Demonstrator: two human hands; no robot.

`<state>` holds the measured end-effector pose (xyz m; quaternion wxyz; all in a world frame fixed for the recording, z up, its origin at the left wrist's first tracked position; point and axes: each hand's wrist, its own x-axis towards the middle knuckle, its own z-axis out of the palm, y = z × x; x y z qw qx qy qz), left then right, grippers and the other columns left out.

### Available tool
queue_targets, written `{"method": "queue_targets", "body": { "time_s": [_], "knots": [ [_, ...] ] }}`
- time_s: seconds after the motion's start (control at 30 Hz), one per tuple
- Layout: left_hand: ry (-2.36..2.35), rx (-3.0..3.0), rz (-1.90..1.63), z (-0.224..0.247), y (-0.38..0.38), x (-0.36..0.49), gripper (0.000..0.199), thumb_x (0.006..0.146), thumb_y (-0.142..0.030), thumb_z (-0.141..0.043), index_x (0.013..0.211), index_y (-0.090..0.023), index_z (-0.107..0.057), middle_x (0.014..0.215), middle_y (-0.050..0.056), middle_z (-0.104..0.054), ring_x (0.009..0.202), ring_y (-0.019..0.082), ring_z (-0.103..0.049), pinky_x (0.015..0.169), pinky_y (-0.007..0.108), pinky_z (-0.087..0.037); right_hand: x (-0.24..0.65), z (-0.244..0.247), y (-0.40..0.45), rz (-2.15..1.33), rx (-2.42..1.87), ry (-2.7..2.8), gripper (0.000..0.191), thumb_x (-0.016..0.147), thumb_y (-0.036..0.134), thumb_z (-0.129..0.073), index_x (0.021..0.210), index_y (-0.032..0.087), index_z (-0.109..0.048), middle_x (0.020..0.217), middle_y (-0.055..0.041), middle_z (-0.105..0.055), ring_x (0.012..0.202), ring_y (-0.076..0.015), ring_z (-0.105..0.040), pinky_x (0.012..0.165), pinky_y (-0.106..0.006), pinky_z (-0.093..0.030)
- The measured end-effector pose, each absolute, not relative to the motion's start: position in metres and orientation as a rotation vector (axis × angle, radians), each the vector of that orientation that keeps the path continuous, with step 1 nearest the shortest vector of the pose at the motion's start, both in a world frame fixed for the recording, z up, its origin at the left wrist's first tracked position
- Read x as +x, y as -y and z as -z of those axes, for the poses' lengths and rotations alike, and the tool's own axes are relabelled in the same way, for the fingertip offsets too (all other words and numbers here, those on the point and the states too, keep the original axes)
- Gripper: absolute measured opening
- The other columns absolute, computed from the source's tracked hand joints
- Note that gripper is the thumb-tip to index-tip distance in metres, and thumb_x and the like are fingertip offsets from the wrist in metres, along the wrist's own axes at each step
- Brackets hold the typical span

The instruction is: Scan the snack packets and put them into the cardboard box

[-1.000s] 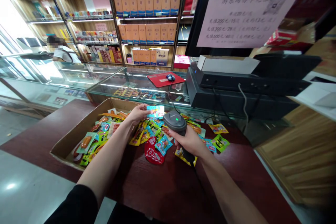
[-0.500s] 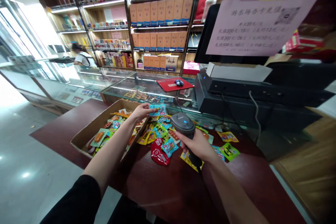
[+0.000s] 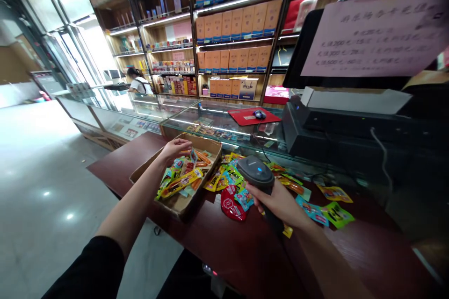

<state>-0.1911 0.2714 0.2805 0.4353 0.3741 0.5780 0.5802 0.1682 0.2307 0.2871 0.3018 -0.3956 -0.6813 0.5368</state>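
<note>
My left hand (image 3: 176, 149) hovers above a cardboard box (image 3: 185, 208) with its fingers loosely apart. Just under the fingertips is a small bluish packet (image 3: 193, 155), which looks free of them. Inside the box lie snack packets, among them a long yellow one (image 3: 182, 183) and several sausage-like ones. My right hand (image 3: 277, 198) is wrapped round the handle of a black barcode scanner (image 3: 255, 170), its head pointing away over the tabletop. Below and left of the scanner are a red round packet (image 3: 232, 203) and a blue packet (image 3: 244, 198).
More packets lie on the dark red table (image 3: 217, 247), with a green one (image 3: 337, 215) and a yellow one (image 3: 335, 193) to the right. Behind stand a glass counter (image 3: 178, 103), a red mouse pad (image 3: 242, 117) and a monitor with a pink paper sign (image 3: 368, 42). A person (image 3: 140, 84) is far left.
My left hand has moved from over the loose packets back to above the box, and its blue packet has left the fingers. The view has turned left. The scanner stays in my right hand.
</note>
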Motion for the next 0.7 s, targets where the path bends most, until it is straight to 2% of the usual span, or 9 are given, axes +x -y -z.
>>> {"method": "queue_targets", "body": {
  "time_s": [0.17,0.3,0.43,0.7],
  "knots": [
    [-1.498,1.01,-1.435,-0.284,-0.269,-0.185,0.046,0.053,-0.041,-0.085,0.081,-0.011,-0.064,0.077,0.006,-0.066,0.069,0.014,-0.064,0.064,0.028,-0.056,0.172,-0.286,-0.234,-1.431,-1.039,1.783,0.032,0.076,0.047,-0.068,0.074,0.02,-0.051,0.051,0.0035,-0.053,0.04,-0.0115,-0.05,0.041,-0.025,-0.041],
    [-1.616,1.12,-1.529,-0.29,-0.281,-0.16,0.045,0.051,-0.046,-0.084,0.075,-0.012,-0.067,0.068,0.001,-0.062,0.056,0.01,-0.055,0.052,0.023,-0.052,0.177,-0.291,-0.237,-1.421,-1.067,1.773,0.035,0.076,0.05,-0.066,0.069,0.019,-0.052,0.051,0.0022,-0.054,0.04,-0.011,-0.05,0.039,-0.023,-0.04],
    [-1.592,1.29,-1.483,-0.292,-0.3,-0.125,0.042,0.054,-0.048,-0.081,0.076,-0.014,-0.069,0.069,0.002,-0.063,0.058,0.011,-0.055,0.049,0.021,-0.049,0.184,-0.294,-0.24,-1.385,-1.086,1.718,0.035,0.076,0.052,-0.066,0.073,0.018,-0.056,0.051,0.0019,-0.054,0.04,-0.0106,-0.049,0.04,-0.023,-0.042],
    [-1.454,1.487,-1.2,-0.244,-0.338,-0.041,0.035,0.059,-0.045,-0.078,0.077,-0.016,-0.069,0.066,0.003,-0.065,0.053,0.012,-0.055,0.046,0.022,-0.045,0.199,-0.301,-0.247,-1.337,-1.083,1.622,0.037,0.076,0.051,-0.067,0.063,0.019,-0.054,0.049,0.0008,-0.054,0.039,-0.0106,-0.049,0.039,-0.024,-0.04]
  ]
}}
